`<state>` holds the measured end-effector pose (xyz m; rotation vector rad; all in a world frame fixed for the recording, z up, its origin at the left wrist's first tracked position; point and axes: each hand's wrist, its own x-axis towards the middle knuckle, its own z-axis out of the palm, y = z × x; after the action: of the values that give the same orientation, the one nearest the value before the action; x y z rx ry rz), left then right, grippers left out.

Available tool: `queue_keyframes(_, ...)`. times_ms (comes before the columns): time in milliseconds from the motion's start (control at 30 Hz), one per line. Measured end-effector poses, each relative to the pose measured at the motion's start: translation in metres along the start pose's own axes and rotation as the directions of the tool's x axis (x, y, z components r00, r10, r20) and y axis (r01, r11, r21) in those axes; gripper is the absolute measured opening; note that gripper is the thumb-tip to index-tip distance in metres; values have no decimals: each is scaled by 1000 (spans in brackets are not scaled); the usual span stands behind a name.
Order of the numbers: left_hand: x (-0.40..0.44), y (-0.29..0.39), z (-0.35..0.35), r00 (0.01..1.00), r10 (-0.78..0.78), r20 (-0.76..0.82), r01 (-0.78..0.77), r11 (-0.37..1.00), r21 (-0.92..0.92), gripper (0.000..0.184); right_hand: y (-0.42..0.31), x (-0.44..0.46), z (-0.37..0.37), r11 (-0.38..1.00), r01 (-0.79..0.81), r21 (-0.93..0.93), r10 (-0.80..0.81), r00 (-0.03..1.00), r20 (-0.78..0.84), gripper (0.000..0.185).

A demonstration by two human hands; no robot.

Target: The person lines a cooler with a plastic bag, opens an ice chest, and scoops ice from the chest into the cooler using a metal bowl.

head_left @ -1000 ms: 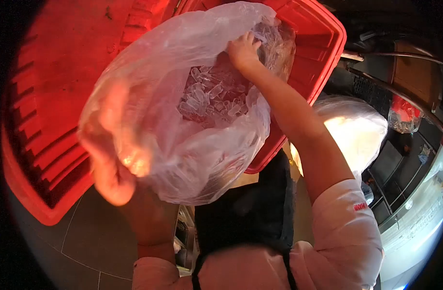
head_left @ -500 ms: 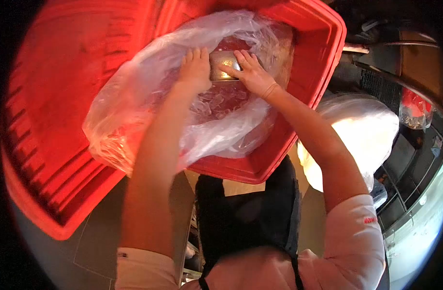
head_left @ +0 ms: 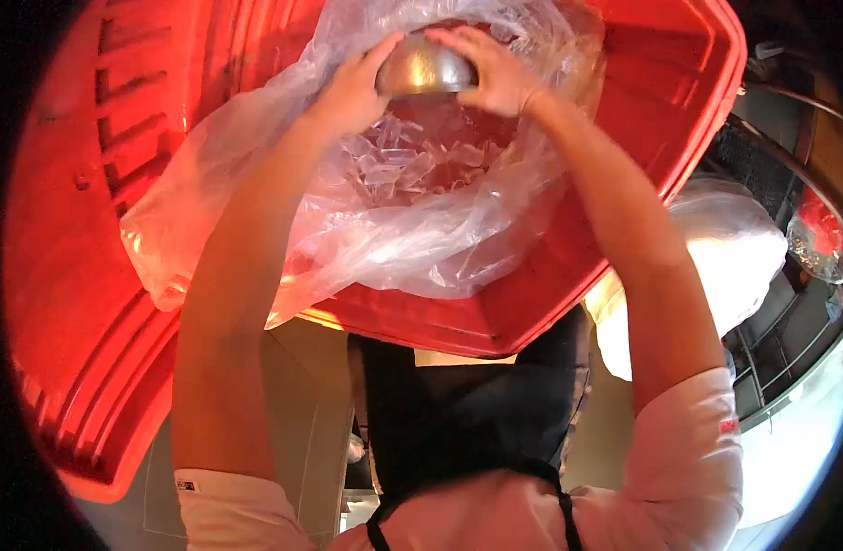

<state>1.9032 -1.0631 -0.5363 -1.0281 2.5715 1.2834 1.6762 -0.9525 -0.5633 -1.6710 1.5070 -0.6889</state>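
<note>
Between my two hands is a shiny rounded metal bowl (head_left: 426,70), seen from its outside. My left hand (head_left: 353,92) is curled against the bowl's left side, and my right hand (head_left: 497,75) wraps its right side, with fingers over the far edge. Clear chunks that look like ice (head_left: 398,165) lie just below it, inside an opened clear plastic bag (head_left: 412,241). The bag lines a large red plastic bin (head_left: 421,323). What the bowl contains is hidden from me.
The bin's red lid or second half (head_left: 90,275) slopes down on the left. A bulky, brightly lit white bag (head_left: 706,275) stands to the right, near metal rails (head_left: 793,156) and a small clear bag with red contents (head_left: 816,234). Grey floor (head_left: 302,404) shows below.
Both hands have moved farther into the bin, and the bowl is now tipped, with its rounded side more visible. More ice chunks show below it. The view has shifted slightly.
</note>
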Motion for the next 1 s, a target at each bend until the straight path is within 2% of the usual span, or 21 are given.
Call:
queue_keyframes(33,10,5,-1,989,-134,61,134,991,-1,76,10,12,-9,995,-32,90,21,993,117,89)
queue_keyframes(133,20,8,17,926,-324,192,323,946,41,77,43,6,15,959,-223,173,178,953,244,90)
queue_keyframes(167,17,-1,26,906,-348,242,368,929,-38,78,52,2,27,928,-288,235,222,937,270,87)
queue_keyframes(267,-1,-59,77,882,-395,256,449,870,-205,77,81,8,69,773,-544,327,324,781,534,83)
queue_keyframes(300,-3,-68,86,852,-426,305,493,849,-191,77,83,4,75,721,-602,343,345,741,576,79)
queue_keyframes(367,-11,-65,100,782,-472,406,578,794,-188,77,82,-24,95,654,-659,371,406,720,563,80)
queue_keyframes(467,-15,-38,98,701,-504,505,591,806,-17,78,69,-64,105,630,-695,348,503,706,499,80)
queue_keyframes(500,-20,-20,94,684,-554,475,619,785,24,73,62,-73,105,628,-701,337,532,703,471,80)
queue_keyframes(600,-42,-13,127,881,-466,81,417,847,330,69,35,-90,93,619,-711,333,559,697,449,76)
queue_keyframes(633,-51,-12,132,913,-394,-107,408,868,282,58,37,-91,98,526,-736,426,579,677,455,68)
queue_keyframes(733,-68,-32,149,932,-268,-245,297,951,87,47,57,-98,120,725,-636,263,592,771,233,58)
queue_keyframes(767,-63,-26,133,925,-359,-126,369,927,64,44,46,-90,111,689,-690,220,635,722,275,55)
queue_keyframes(833,-45,-23,97,847,-518,117,518,855,40,40,29,-73,91,612,-782,120,709,610,355,49)
queue_keyframes(933,-23,-48,85,784,-504,362,541,841,-2,40,61,-73,111,715,-577,394,519,816,254,43)
queue_keyframes(967,-18,-47,84,750,-512,419,572,820,-19,41,68,-75,118,736,-577,353,537,816,213,38)
queue_keyframes(1000,-19,-57,96,795,-472,382,548,828,-118,42,77,-77,124,696,-661,282,599,750,281,37)
